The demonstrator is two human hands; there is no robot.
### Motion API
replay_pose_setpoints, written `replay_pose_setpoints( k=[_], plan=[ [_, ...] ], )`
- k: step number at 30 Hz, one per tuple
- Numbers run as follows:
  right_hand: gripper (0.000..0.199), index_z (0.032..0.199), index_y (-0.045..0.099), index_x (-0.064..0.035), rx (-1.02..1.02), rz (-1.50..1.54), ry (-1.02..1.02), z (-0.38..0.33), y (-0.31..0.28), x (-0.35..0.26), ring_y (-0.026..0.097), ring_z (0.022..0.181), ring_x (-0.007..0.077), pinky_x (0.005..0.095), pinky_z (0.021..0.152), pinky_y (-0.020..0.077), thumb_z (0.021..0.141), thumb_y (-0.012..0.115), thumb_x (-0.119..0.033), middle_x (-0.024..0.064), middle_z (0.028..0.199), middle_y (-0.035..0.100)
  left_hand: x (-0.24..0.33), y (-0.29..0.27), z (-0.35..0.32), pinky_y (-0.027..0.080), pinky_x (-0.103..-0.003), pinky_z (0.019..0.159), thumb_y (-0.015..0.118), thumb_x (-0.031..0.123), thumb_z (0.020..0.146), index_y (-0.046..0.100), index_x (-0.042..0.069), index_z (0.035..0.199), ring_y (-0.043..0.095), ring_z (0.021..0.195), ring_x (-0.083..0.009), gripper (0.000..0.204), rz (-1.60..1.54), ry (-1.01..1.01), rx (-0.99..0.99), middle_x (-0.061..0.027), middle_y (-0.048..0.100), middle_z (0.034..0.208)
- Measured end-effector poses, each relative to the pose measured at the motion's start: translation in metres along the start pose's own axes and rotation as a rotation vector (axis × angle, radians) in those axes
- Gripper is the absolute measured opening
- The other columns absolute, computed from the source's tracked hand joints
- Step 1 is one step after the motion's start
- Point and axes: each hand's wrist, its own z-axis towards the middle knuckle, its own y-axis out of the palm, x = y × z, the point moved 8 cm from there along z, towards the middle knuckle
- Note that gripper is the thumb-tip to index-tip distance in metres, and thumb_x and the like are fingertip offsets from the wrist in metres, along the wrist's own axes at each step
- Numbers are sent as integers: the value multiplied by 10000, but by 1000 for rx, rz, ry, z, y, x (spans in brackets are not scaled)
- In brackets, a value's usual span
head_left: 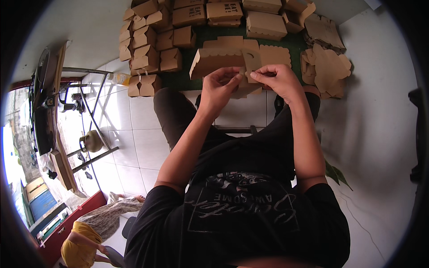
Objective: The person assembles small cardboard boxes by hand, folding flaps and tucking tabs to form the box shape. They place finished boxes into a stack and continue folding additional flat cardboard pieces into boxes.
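Observation:
A brown cardboard box (pixel 215 60), partly folded with a scalloped flap, is held up over my knees. My left hand (pixel 219 89) pinches its lower edge, fingers curled on the card. My right hand (pixel 279 78) grips a small tab of the same box beside the left hand. Both forearms come up from the bottom of the view, over my black shirt and dark trousers.
Several folded brown boxes (pixel 147 40) are piled on a green mat (pixel 178 78) at top left and along the top. Flat unfolded blanks (pixel 328 67) lie at the right. A metal-legged table (pixel 94 111) stands left. A person in yellow (pixel 80 248) sits at lower left on the white tile floor.

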Motion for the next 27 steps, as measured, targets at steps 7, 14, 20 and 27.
replay_pose_setpoints(
  k=[7,14,20,27],
  plan=[
    [335,1111,881,-3,16,-63,-33,-5,2,-8,673,839,73,269,765,535,986,928,-310,0,908,798,4,2,-3,562,-249,767,821,156,1061,814,-36,1307,686,848,-55,313,-48,-36,-2,-24,803,988],
    [436,1135,892,-40,14,-117,-69,-4,2,-11,773,946,190,357,873,594,951,931,-434,95,1007,841,6,2,-2,544,-235,740,841,154,1048,830,-27,1302,668,823,-43,313,-14,-5,27,-10,790,955],
    [342,1168,847,16,15,-143,-114,-12,8,-24,713,884,100,287,852,574,1043,877,-301,32,980,819,5,3,-2,572,-250,781,851,159,1038,836,-33,1292,707,872,-64,319,-19,14,42,-24,794,966],
    [371,1230,795,18,70,-232,-256,-28,20,-41,790,941,163,355,851,636,1021,898,-271,97,1046,838,3,1,-2,606,-265,825,839,151,1044,827,-61,1292,752,929,-90,326,-29,12,95,-80,837,1032]
  ],
)
